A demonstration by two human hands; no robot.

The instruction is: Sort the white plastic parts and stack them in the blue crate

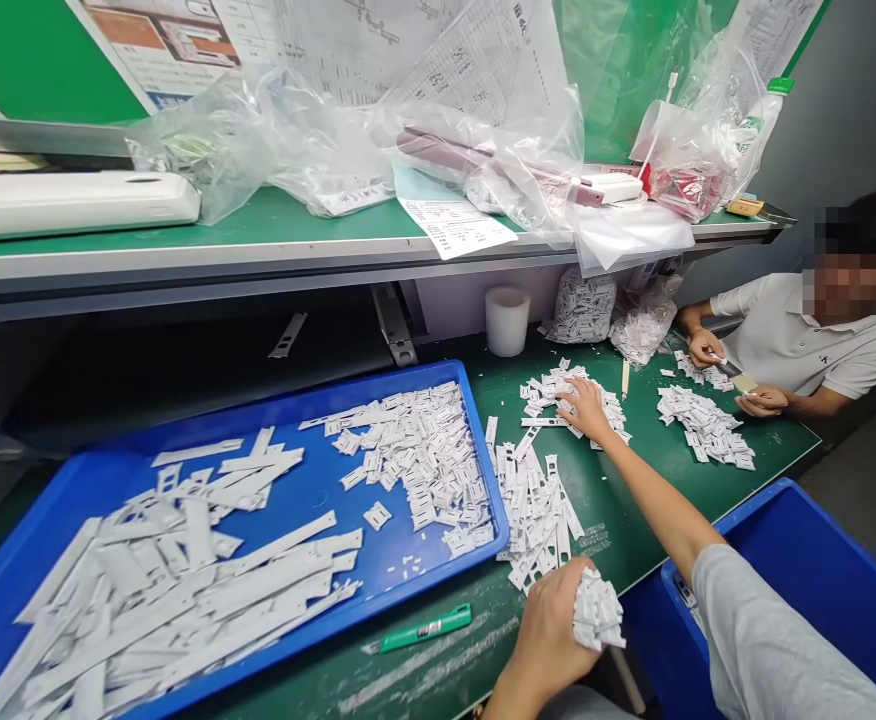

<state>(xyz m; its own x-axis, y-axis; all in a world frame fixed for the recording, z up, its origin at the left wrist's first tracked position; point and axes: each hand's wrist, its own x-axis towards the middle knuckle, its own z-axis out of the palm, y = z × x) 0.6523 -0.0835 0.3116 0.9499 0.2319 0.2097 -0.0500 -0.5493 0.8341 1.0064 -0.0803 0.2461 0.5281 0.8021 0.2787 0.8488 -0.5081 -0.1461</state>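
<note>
My left hand point(554, 615), low in the foreground, is closed around a clump of small white plastic pieces point(598, 612) that stick out past its right side. My right hand point(588, 408) reaches forward with its fingers spread over a heap of the same small white pieces point(547, 388), touching its top. Between my hands lies a pile of longer white strips with cut-outs point(535, 500). To the left, a blue tray point(487, 470) holds long white strips point(205, 590) on one side and many loose small pieces point(438, 450) on the other.
A green utility knife point(424, 629) lies before the tray. A white cup point(507, 322) and filled plastic bags point(580, 305) stand under the shelf point(318, 240). At right, another person point(790, 340) handles small pieces beside a further heap point(706, 428). A blue bin point(805, 540) stands below the table edge.
</note>
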